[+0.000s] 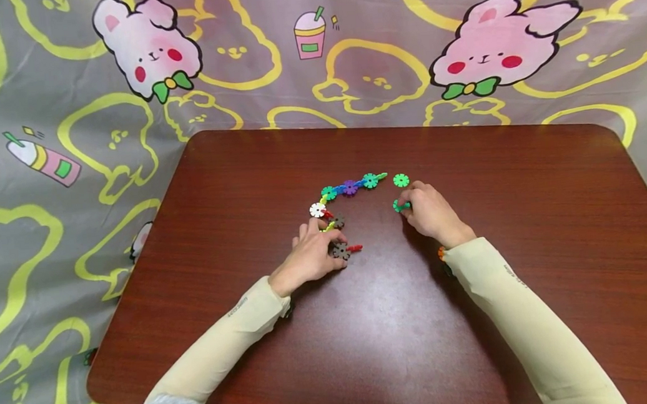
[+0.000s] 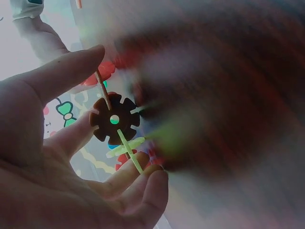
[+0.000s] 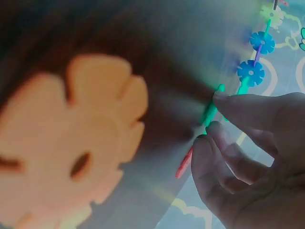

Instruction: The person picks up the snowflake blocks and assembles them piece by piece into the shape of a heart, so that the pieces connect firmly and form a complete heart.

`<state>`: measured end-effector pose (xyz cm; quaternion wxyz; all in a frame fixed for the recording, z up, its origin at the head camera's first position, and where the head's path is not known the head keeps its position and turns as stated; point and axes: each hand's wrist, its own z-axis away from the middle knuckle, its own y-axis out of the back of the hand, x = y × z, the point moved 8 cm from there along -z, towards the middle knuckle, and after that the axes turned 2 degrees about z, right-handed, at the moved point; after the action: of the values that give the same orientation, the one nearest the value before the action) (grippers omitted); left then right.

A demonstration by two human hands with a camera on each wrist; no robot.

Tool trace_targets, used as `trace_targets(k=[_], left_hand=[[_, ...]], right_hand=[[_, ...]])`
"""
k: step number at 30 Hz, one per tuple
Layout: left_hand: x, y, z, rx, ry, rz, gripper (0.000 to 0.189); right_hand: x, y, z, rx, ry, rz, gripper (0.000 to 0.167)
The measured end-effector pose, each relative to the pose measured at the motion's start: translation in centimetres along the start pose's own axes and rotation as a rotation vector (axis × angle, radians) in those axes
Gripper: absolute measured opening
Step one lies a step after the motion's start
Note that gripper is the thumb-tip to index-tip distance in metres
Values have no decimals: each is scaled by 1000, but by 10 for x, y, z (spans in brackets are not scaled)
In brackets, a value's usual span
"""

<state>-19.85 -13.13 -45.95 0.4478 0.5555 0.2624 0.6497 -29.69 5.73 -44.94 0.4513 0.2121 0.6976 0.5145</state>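
A curved chain of interlocked notched plastic discs [image 1: 349, 188] lies on the table, in green, blue, purple, white, red, yellow and grey-brown. My left hand [image 1: 307, 259] holds its near end, thumb and fingers around a grey-brown disc [image 2: 114, 118]. In the left wrist view, the fingertips meet a yellow disc [image 2: 129, 150] slotted into it, and the thumb is at a red disc [image 2: 102, 72]. My right hand [image 1: 434, 213] pinches a green disc [image 3: 213, 109] between thumb and fingers. A red disc [image 3: 185, 163] shows edge-on beside those fingertips.
A loose light green disc [image 1: 401, 180] lies just beyond the right hand, near the chain's far end. At the right wrist is an orange disc [image 3: 105, 138], large in that wrist's view. The brown table [image 1: 527, 213] backs onto a patterned curtain [image 1: 268, 55].
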Motion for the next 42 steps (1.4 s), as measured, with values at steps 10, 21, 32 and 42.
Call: trace_targets(k=[10,21,32,42], left_hand=[[1,-2,-1,-4,1,-6,40],[3,-2,0,10,-16,-7,41],[4,-1,0,15,-23,-9,39],[3,0,-1,12,-11,-18,41]], right_hand=[[8,-6,-2,-85,-90,-86,24],[0,-16,10,-110,-185,-396,16],[-24,-44,22,-289,-238,-811,20],[-36,-52,25,-331,-256,-868,23]])
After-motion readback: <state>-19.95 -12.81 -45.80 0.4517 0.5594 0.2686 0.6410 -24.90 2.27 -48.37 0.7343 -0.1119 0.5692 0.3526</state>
